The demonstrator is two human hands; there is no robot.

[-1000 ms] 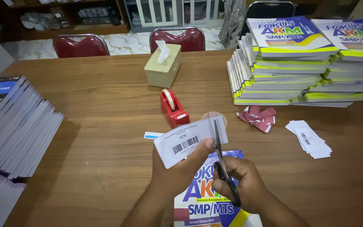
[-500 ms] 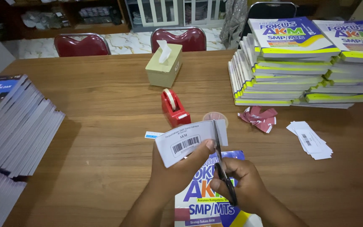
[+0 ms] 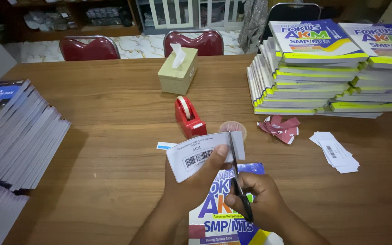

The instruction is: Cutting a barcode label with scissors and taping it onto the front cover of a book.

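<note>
A wide wooden desk (image 3: 114, 136) carries slanted stacks of dark books (image 3: 14, 131) at the left edge and taller stacks of yellow-edged books (image 3: 323, 77) at the far right. One more book (image 3: 225, 213) lies flat under the hands at the near edge. Beyond it stand a tissue box (image 3: 178, 72) and a red tape dispenser (image 3: 188, 117), with a small round pink lid (image 3: 233, 127) just beside the dispenser, crumpled red scraps (image 3: 280, 128) and a small pile of cut white slips (image 3: 335, 152) further right. The left hand (image 3: 191, 181) pinches a white barcode label (image 3: 200, 154) between thumb and fingers, holding it above the book. The right hand (image 3: 259, 204) is closed around the handles of scissors (image 3: 237, 177), whose blades meet the label's right end. The cut could wander into the barcode if the label flexes, since only one side is held. The left thumb sits close to the blades and could be nicked.
</note>
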